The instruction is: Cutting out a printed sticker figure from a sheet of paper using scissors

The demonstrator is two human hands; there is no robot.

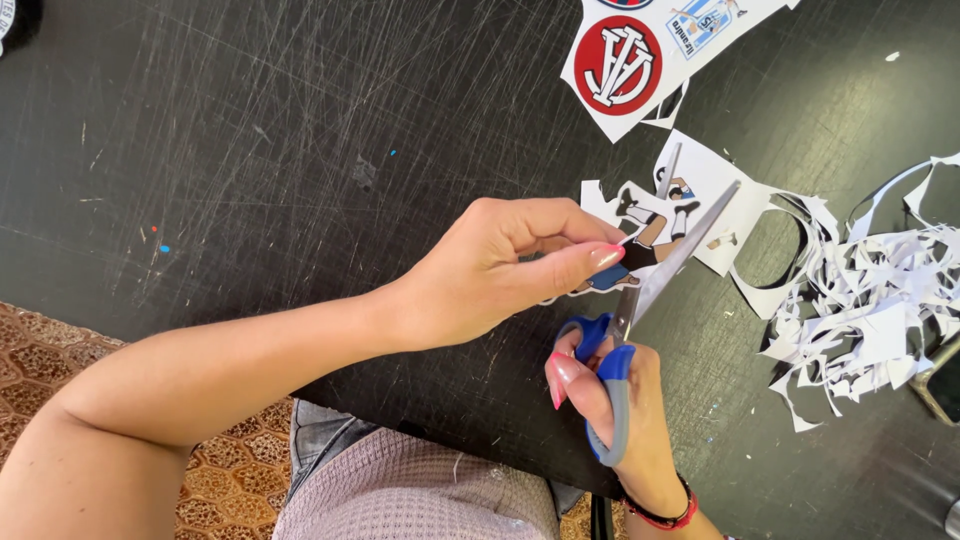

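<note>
Hands: left hand (500, 270) pinches paper cutout (655, 215), right hand (620, 410) grips scissors (640, 300), blades parted around cutout | black counter (250, 150) under all | scrap pile (870, 310) right of cutout | round red sticker sheet (620, 65) above cutout

Table clutter
White paper scraps (870, 290) piled right; round red sticker sheet (640, 65) above, on scratched black table (280, 150).

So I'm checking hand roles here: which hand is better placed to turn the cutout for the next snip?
Left. The left hand already pinches the printed cutout, while the right hand is threaded through the scissors, blades open.
</note>
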